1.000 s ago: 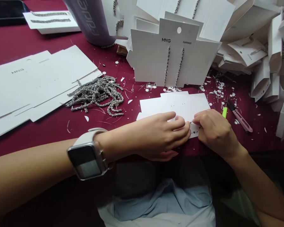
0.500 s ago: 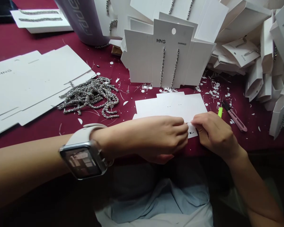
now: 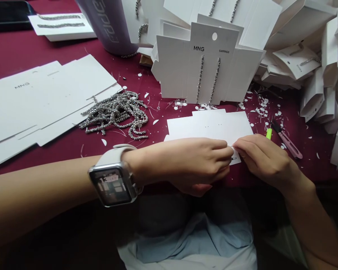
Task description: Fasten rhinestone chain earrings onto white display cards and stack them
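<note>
A white earring card (image 3: 228, 129) lies face down in front of me, with small punched holes near its middle and a small printed mark by its near edge. My left hand (image 3: 197, 161), with a watch (image 3: 112, 183) on its wrist, is closed over the card's near part. My right hand (image 3: 270, 159) pinches at that same edge, its fingertips meeting those of my left hand. What the fingertips hold is hidden. Beyond the card stands a printed card (image 3: 174, 67) bearing two sparkling chain earrings (image 3: 215, 80).
Left of the card lies a heap of sparkling chains (image 3: 115, 112) beside stacked flat cards (image 3: 64, 97). A purple cup (image 3: 109, 26) stands behind. On the right are a pink-handled cutter (image 3: 290, 144), a yellow-green tool (image 3: 269, 133), paper scraps (image 3: 261, 108) and piled white boxes (image 3: 312, 93).
The view has shifted left, so everything sits further right. My hands stay at the card's near edge, fingertips closer together. A thin piece seen between them before is now mostly hidden.
</note>
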A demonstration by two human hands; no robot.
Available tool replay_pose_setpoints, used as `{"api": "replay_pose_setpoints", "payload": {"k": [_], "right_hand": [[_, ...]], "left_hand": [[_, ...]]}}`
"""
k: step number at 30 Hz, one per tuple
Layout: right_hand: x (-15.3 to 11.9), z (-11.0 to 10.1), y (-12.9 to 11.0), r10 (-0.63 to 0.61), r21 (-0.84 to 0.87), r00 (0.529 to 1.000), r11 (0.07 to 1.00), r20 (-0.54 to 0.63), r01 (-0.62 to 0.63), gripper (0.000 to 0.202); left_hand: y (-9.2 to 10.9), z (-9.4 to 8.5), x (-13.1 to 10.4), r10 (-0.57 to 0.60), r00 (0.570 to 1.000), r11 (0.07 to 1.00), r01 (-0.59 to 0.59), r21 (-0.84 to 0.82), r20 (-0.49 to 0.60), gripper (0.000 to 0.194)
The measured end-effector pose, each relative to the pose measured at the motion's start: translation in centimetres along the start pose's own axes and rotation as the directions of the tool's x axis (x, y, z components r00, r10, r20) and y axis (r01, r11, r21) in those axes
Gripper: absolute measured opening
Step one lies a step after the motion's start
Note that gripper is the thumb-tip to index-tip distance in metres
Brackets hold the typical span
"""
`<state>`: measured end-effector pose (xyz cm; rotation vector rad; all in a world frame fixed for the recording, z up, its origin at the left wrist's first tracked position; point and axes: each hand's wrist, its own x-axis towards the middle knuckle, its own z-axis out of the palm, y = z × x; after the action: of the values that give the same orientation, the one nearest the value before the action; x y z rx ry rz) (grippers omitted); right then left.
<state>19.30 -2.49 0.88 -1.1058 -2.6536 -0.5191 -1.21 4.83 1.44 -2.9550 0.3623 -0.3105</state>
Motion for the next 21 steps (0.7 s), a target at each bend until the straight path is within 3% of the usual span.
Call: {"api": "replay_pose_setpoints", "payload": {"k": [5,10,21], "right_hand": [[0.04,-0.16,0.32,-0.057,-0.049,0.998,0.997,0.031,0.058,0.019],[0.19,0.11,0.40,-0.005,0.049,1.000,0.999,0.019,0.004,0.016],[0.10,0.48,0.53,0.017,0.132,1.000,0.991,0.002,-0.017,0.017]], "left_hand": [[-0.03,0.09,-0.12,-0.005,1.000,1.000,0.004,-0.024,-0.029,0.036],[0.05,0.14,-0.10,-0.031,0.997,0.995,0.024,-0.098,-0.066,0.037],[-0.04,0.02,-0.05,-0.025,0.999,0.995,0.029,-0.092,0.036,0.040]]}}
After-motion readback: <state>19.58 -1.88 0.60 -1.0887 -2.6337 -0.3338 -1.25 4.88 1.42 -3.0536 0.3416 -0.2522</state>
